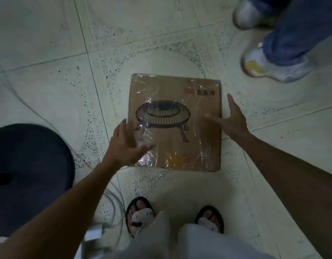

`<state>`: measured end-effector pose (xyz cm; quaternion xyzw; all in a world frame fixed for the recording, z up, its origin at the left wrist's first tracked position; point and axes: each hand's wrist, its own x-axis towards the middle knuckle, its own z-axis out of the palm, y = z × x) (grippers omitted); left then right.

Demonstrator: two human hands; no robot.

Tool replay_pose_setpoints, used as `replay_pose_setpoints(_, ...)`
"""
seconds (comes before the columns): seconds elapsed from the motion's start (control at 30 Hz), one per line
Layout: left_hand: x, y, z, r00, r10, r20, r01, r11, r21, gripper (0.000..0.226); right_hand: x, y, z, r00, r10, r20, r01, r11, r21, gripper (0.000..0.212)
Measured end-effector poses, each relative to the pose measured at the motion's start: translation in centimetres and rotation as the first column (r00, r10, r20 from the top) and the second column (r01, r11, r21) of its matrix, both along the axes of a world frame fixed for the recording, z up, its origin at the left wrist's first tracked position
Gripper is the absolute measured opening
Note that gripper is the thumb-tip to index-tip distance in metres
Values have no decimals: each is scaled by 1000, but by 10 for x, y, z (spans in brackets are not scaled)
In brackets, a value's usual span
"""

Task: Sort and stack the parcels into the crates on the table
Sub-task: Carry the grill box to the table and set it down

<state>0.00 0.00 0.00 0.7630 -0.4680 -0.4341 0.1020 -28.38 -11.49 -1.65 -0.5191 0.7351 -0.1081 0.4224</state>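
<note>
A flat square cardboard parcel point(177, 109) lies on the tiled floor in front of my feet. Shiny tape covers it, and a round heater on legs is printed on its top. My left hand point(124, 144) hovers over the parcel's near left corner, fingers spread and empty. My right hand point(230, 118) is at the parcel's right edge, also spread wide and holding nothing. Whether either hand touches the cardboard is unclear. No crate or table is in view.
A dark round seat point(28, 176) fills the left side. Another person's legs in blue jeans and light shoes point(273, 66) stand at the upper right. Thin cables point(113, 202) loop across the floor near my left foot.
</note>
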Motion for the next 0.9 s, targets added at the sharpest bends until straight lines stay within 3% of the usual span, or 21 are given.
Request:
replay_pose_setpoints(0.1, -9, 5, -35, 974, 136, -181, -138, 990, -2, 114, 7, 7, -37, 998, -52, 41, 45, 989, 138, 114)
replay_pose_setpoints(0.17, -8, 4, -42, 957, 218, -192, -218, 976, 20, 105, 11, 11, -48, 996, -70, 57, 59, 982, 178, 116)
replay_pose_setpoints(0.27, 7, -9, -21, 944, 278, -179, -286, 958, -21, 83, 20, -4, -22, 996, -73, 56, 68, 993, 96, 111)
replay_pose_setpoints(0.37, 26, -33, 22, 941, 289, -178, -313, 941, -128, 77, 37, -33, 33, 992, -79, 99, 80, 997, -6, 113)
replay_pose_setpoints(0.5, 56, -67, 126, 924, 306, -231, -362, 894, -263, 78, 60, -78, 142, 986, -72, 153, 89, 990, -108, 124)
replay_pose_setpoints(0.7, 97, -87, 311, 879, 360, -314, -457, 826, -330, 83, 96, -107, 365, 983, 78, 165, -19, 943, -333, 84)
replay_pose_setpoints(0.8, 108, -99, 425, 866, 347, -359, -470, 809, -352, 87, 108, -111, 473, 965, 126, 228, -36, 931, -362, 90)
replay_pose_setpoints(0.9, 116, -104, 533, 889, 297, -348, -428, 808, -404, 77, 114, -105, 575, 961, 136, 239, -35, 921, -387, 100)
